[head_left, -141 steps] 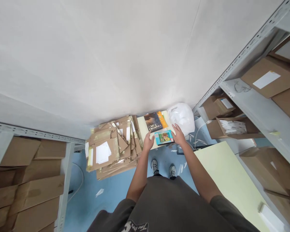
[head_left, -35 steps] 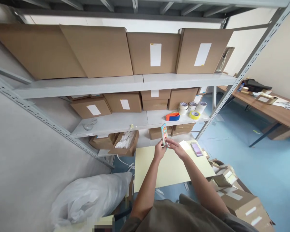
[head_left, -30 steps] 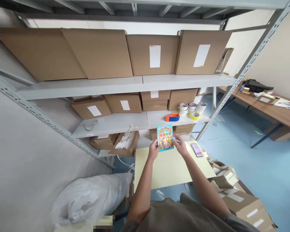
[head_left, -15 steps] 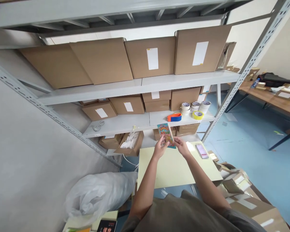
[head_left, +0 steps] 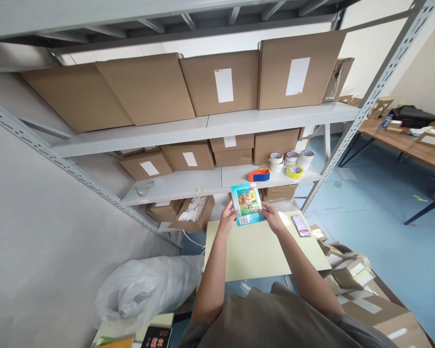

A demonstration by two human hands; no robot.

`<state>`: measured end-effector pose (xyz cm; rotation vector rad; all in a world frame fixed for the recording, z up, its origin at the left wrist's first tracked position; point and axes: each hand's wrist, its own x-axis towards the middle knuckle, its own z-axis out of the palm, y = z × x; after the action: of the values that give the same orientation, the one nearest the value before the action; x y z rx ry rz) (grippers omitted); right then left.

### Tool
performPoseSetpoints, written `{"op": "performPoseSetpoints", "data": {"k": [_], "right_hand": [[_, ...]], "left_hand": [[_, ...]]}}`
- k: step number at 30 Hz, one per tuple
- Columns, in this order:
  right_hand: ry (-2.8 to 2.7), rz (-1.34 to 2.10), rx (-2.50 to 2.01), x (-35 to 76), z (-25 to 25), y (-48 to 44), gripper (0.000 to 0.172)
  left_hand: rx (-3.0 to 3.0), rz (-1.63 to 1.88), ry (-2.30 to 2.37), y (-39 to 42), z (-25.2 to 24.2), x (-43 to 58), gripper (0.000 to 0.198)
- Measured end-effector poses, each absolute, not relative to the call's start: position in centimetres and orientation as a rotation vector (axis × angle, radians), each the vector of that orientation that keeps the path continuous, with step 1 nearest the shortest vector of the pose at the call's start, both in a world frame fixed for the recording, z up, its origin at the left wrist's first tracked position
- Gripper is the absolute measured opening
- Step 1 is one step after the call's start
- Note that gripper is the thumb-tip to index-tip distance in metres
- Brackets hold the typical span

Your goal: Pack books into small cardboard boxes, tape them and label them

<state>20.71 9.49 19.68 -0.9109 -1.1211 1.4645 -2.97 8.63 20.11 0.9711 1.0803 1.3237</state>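
The left hand point(head_left: 226, 218) and the right hand point(head_left: 271, 216) are both closed on a picture book point(head_left: 247, 203), which is held up between them over the far edge of the worktop. The book's side edges are gripped from opposite sides by the fingers point(head_left: 233, 209), so it lies directly between the two hands, and neither hand can be called the nearer. Its long axis runs away from the person, with the top tipped slightly left. A barcode point(head_left: 243, 220) is seen near the edge closest to the wrists.

Below the fingers, the pale yellow worktop point(head_left: 261, 256) is spread out. Just right of the right hand, a flat blurred object point(head_left: 300, 225) is lying on it, though what it is cannot be told. Further right and nearer the person, cardboard mailers point(head_left: 348, 275) are heaped, while a white plastic sack point(head_left: 148, 290) is seen to the lower left.

Beyond the fingers, a tape dispenser point(head_left: 259, 174) and tape rolls point(head_left: 288, 162) are placed on a low shelf point(head_left: 166, 188). Labelled cartons point(head_left: 221, 82) are ranked on the shelf above, and a wooden desk point(head_left: 402, 140) is seen far to the right.
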Motion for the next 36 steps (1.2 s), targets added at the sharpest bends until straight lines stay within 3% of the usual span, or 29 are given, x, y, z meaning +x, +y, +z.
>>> {"op": "performPoseSetpoints", "data": {"k": [5, 12, 16, 20, 25, 31, 36], "right_hand": [[-1.172, 1.399, -0.869, 19.8, 20.4, 8.6, 0.056], [-1.515, 1.296, -0.896, 17.8, 18.6, 9.2, 0.048], [-1.328, 1.108, -1.206, 18.8, 16.8, 10.3, 0.060], [-1.133, 1.308, -1.202, 18.9, 15.7, 10.4, 0.061], [-1.053, 1.445, -1.129, 17.1, 14.0, 9.7, 0.057], [-1.012, 1.521, -1.328, 15.5, 7.1, 8.7, 0.057], [-1.056, 1.450, -1.831, 16.0, -0.9, 6.2, 0.063]], "left_hand": [[1.088, 1.406, 1.258, 8.4, 19.2, -1.3, 0.074], [1.072, 1.328, 0.982, 7.8, 19.4, 0.3, 0.085], [0.979, 1.290, 0.958, 7.5, 18.7, -2.1, 0.091], [0.892, 1.274, 1.007, 7.3, 17.0, -3.9, 0.096], [0.810, 1.373, 1.158, 7.2, 13.6, -5.2, 0.087], [0.773, 1.255, 1.374, 5.9, 6.7, -7.1, 0.077], [0.741, 0.948, 1.771, 2.7, 0.6, -9.3, 0.069]]}}
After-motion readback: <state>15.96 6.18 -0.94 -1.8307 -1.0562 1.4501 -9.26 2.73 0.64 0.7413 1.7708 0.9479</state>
